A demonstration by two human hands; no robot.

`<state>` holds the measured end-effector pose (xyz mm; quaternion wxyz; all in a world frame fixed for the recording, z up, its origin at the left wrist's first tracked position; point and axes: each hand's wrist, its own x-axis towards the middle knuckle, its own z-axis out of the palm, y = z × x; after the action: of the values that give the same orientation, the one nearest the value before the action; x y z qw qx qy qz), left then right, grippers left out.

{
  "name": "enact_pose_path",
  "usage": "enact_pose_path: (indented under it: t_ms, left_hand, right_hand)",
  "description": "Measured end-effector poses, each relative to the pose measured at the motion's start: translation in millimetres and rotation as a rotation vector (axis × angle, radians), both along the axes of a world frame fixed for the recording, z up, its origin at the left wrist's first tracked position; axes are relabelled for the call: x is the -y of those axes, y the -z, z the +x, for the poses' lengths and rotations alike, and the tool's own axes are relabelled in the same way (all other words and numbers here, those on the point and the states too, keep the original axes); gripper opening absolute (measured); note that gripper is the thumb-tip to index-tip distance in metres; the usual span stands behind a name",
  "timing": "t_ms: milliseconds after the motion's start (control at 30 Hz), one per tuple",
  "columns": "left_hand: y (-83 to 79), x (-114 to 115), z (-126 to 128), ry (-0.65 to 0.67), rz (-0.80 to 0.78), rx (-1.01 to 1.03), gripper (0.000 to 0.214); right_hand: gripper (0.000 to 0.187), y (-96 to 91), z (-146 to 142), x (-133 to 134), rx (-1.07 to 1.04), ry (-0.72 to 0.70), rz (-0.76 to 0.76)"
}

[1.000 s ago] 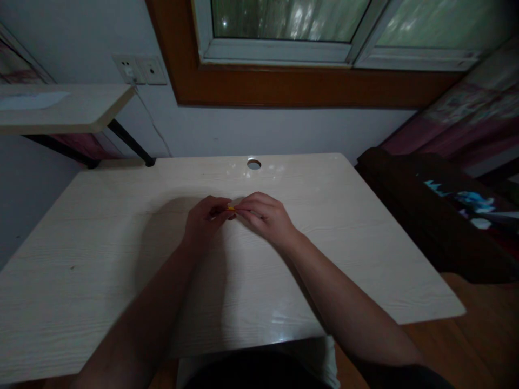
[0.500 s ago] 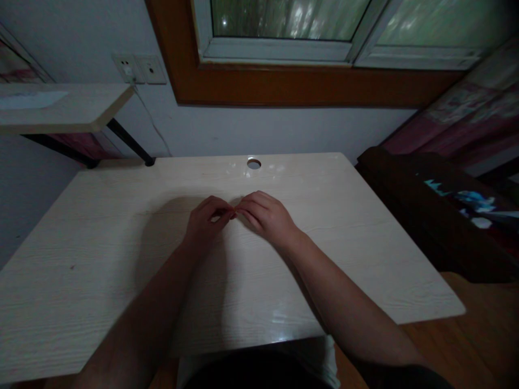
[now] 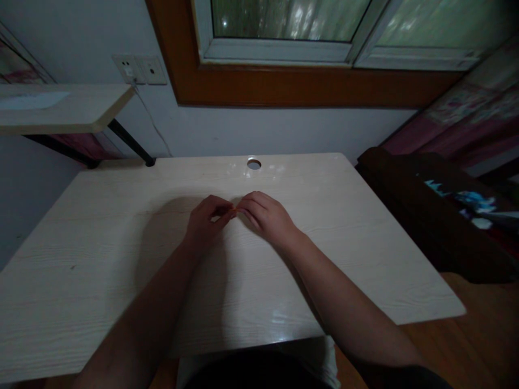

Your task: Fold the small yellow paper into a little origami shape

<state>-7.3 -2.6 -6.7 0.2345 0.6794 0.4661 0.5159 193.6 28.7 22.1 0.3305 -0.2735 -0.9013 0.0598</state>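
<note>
My left hand (image 3: pixel 207 219) and my right hand (image 3: pixel 265 216) meet fingertip to fingertip over the middle of a pale wooden desk (image 3: pixel 121 237). Both hands are closed in a pinch, their fingers curled inward. Between the fingertips only a faint speck of a small orange thing (image 3: pixel 234 208) shows; the rest of it is hidden by the fingers and I cannot make out what it is. Both forearms rest low over the desk's near half.
A round cable hole (image 3: pixel 253 163) lies near the desk's far edge. A raised shelf (image 3: pixel 60 108) stands at the left, wall sockets (image 3: pixel 140 69) and a window (image 3: pixel 324 27) behind. A dark piece of furniture (image 3: pixel 425 216) borders the right side.
The orange piece showed clearly between the fingertips a second ago; now the fingers almost cover it. The hands have barely shifted.
</note>
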Motion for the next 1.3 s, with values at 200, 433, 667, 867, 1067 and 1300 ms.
enact_pose_path:
  t_ms: [200,433,667,867,1067,1300]
  left_hand:
    - [-4.7,2,-2,0.027,0.003,0.004,0.017]
    - [4.0,-1,-5,0.034,-0.08,0.159,0.018]
    - [0.1,-2,-4,0.054,-0.019,0.152,0.018]
    - [3.7,-1,-3,0.092,-0.084,0.16,0.016]
    - [7.2,-4,-3,0.033,-0.077,0.244,0.022]
    - [3.0,-4,-1,0.049,-0.016,0.215,0.025]
  right_hand:
    - [0.02,-0.6,-1,-1,-0.08,-0.034,-0.057]
    - [0.015,0.5,-2,-2,-0.239,-0.071,-0.189]
    - [0.016,3.9,-2,-3,-0.26,-0.067,-0.205]
    - [0.018,4.9,-1,-3,-0.241,-0.082,-0.2]
    - [0.012,0.5,-3,-3,-0.353,-0.032,-0.229]
    - [0.011,1.0,-2,-3,-0.369,-0.071,-0.177]
